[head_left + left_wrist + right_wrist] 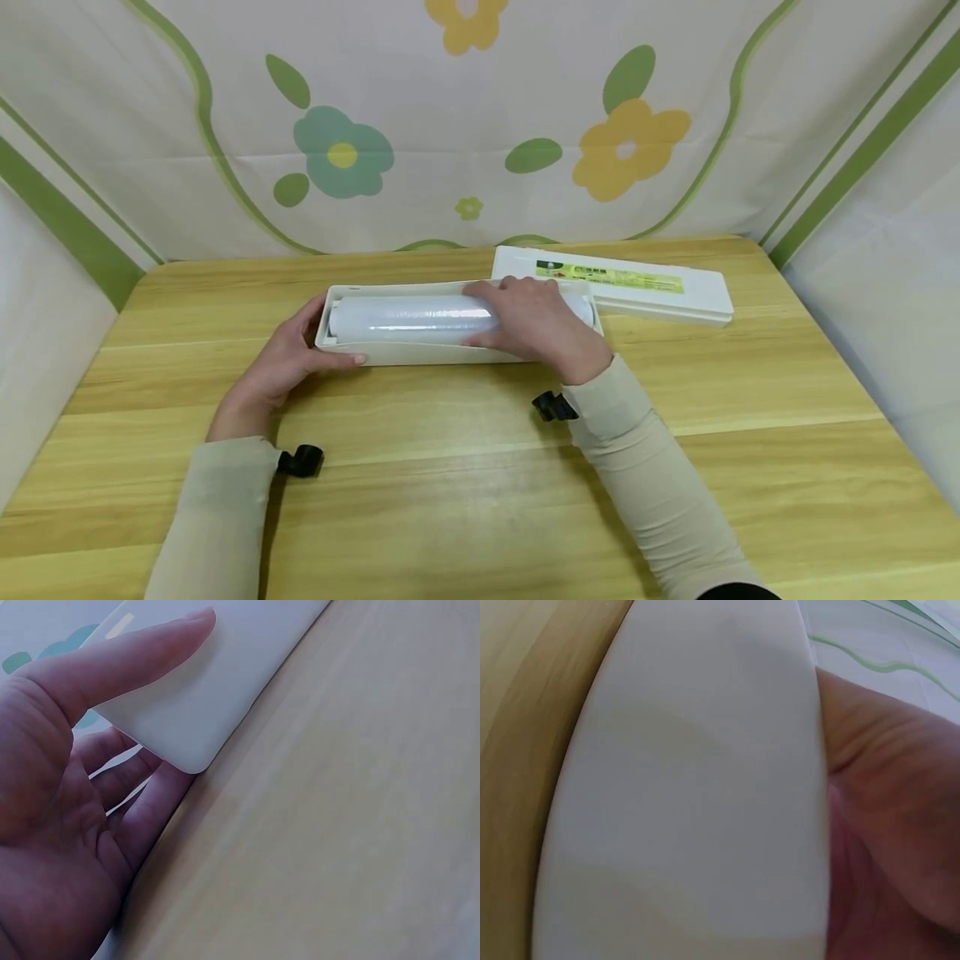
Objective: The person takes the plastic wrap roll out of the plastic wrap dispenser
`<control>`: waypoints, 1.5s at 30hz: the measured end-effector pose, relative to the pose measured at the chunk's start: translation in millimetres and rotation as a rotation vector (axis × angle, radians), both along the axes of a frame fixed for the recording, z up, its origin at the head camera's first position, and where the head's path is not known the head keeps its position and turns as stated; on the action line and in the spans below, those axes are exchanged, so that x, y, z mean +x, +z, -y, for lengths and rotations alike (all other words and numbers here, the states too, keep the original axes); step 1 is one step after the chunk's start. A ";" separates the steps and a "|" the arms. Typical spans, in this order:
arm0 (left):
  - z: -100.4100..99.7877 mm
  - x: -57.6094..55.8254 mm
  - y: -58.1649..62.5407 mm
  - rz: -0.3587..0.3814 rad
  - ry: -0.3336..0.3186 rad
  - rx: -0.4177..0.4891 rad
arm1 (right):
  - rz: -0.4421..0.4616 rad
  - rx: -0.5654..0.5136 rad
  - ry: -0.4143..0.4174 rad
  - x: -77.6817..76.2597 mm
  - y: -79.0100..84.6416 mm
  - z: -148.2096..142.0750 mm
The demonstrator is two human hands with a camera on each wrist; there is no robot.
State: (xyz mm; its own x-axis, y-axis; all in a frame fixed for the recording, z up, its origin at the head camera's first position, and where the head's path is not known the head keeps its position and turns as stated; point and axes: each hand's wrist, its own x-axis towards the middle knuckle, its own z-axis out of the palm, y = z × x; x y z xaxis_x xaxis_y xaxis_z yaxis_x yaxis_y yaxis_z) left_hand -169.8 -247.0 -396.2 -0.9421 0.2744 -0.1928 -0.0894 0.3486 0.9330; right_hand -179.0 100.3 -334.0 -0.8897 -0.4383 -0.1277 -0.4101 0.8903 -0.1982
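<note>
Film roll is seated inside the white box, its right part seemingly gripped by the curled right hand (fingertips are partly hidden). The box's left end is held by the left hand, thumb in front. The lid is already off, laid on the desk behind-right of the box.

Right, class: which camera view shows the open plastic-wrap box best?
The head view: the plastic-wrap box shows end to end, partly behind the right hand. The left wrist view shows only one end; the right wrist view, just plain wall.
</note>
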 end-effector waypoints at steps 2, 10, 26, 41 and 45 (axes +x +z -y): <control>0.5 -0.2 1.6 -0.002 0.001 0.004 | -0.003 0.016 0.009 -1.0 -0.5 -0.5; 2.3 1.3 1.7 -0.018 -0.005 0.010 | -0.097 -0.026 0.060 -2.8 -16.9 -9.9; 0.5 -0.2 -1.2 -0.036 -0.024 -0.009 | -0.292 -0.189 0.070 4.9 -27.2 -20.4; 0.6 1.3 1.5 -0.010 -0.012 -0.049 | -0.592 -0.283 0.126 11.5 -0.6 -27.4; 1.1 1.4 0.2 -0.021 -0.015 -0.030 | -0.694 -0.246 0.168 14.0 4.3 -28.1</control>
State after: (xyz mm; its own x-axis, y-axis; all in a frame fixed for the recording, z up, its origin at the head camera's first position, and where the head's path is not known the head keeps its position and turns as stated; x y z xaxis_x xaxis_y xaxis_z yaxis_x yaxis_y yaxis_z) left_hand -168.4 -248.1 -396.0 -0.9419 0.2827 -0.1815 -0.0646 0.3776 0.9237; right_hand -165.0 128.4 -329.8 -0.6491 -0.5184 0.5567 -0.6394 0.7683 -0.0302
